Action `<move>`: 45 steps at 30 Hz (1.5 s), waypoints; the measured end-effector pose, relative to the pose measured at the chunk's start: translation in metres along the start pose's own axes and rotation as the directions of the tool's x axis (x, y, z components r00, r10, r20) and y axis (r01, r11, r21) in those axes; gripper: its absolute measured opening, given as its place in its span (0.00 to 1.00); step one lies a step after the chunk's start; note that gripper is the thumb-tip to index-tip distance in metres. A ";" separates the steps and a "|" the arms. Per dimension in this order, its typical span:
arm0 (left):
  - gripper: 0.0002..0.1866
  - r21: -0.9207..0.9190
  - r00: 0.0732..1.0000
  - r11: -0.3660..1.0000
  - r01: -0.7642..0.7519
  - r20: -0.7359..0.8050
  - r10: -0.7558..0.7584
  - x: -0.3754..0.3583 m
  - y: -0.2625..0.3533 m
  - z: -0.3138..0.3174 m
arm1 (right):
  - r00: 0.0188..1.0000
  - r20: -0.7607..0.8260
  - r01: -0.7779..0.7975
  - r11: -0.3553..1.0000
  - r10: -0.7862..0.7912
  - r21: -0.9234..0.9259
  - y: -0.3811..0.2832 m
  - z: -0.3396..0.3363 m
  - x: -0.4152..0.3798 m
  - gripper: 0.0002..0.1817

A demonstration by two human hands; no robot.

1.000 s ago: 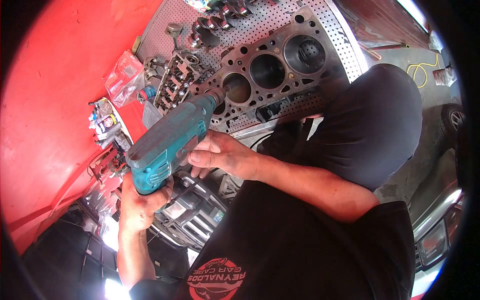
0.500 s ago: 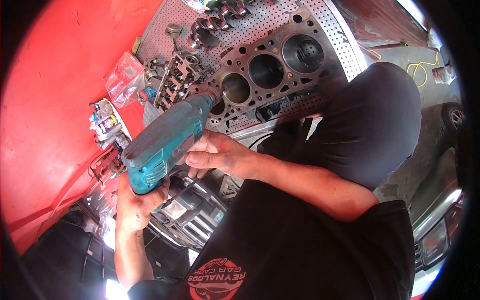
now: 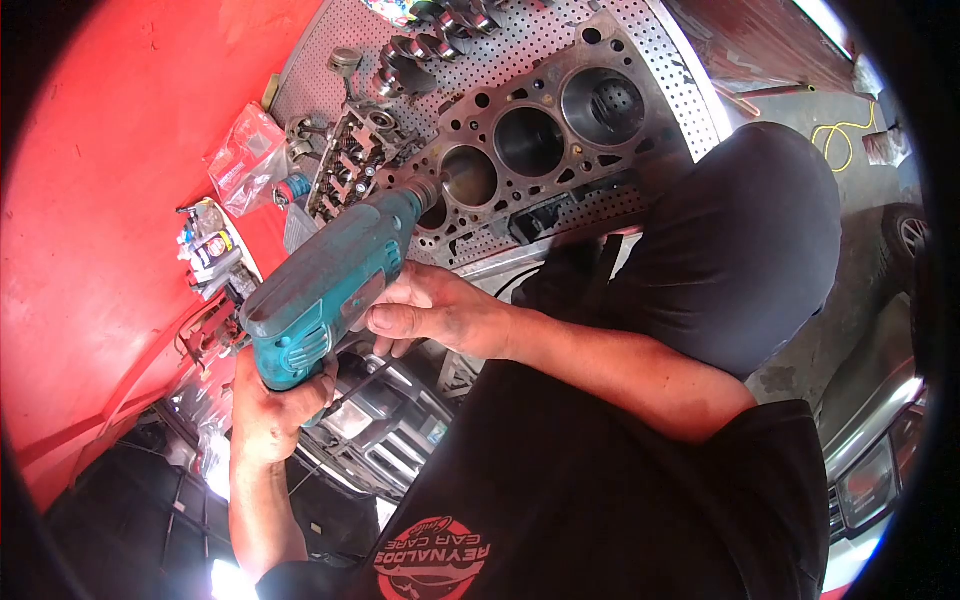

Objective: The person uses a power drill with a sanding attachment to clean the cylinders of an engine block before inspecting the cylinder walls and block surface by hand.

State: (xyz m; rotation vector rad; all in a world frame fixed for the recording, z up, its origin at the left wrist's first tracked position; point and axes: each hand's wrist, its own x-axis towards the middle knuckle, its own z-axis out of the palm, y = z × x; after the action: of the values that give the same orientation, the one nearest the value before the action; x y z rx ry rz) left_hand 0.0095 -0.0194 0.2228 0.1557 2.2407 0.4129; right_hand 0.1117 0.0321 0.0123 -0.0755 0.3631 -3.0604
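My left hand (image 3: 275, 410) is closed around the rear handle of a teal power drill (image 3: 325, 270). My right hand (image 3: 435, 310) holds the side of the drill's body, thumb toward me and some fingers hidden behind the casing. The drill's chuck (image 3: 422, 192) points at a cylinder bore (image 3: 470, 177) of a bare engine block (image 3: 565, 177). What the chuck carries, and how far it reaches into the bore, I cannot make out. Two wider-looking open bores show to the right, and part of another is hidden beneath the chuck.
The block lies on a perforated metal tabletop (image 3: 300, 92). A cylinder head (image 3: 350, 165), a piston with rod (image 3: 345, 62) and a crankshaft (image 3: 425, 50) surround it. Bottles (image 3: 210, 245) stand by the red panel (image 3: 110, 200) at left. My bent knee (image 3: 740, 220) is close to the table edge.
The whole view shifts very slightly. Both hands keep the same hold, and the drill stays pointed at the same bore.
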 end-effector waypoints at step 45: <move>0.13 0.010 1.000 1.000 -0.009 -0.027 0.010 -0.004 0.002 -0.005 | 0.998 0.056 0.016 1.000 -0.015 -0.023 -0.006 0.003 0.003 0.32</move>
State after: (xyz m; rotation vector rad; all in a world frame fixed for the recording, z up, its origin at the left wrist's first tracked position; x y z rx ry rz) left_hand 0.0084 -0.0199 0.2294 0.1668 2.2700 0.4115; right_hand 0.1081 0.0374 0.0167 -0.1649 0.3963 -3.0625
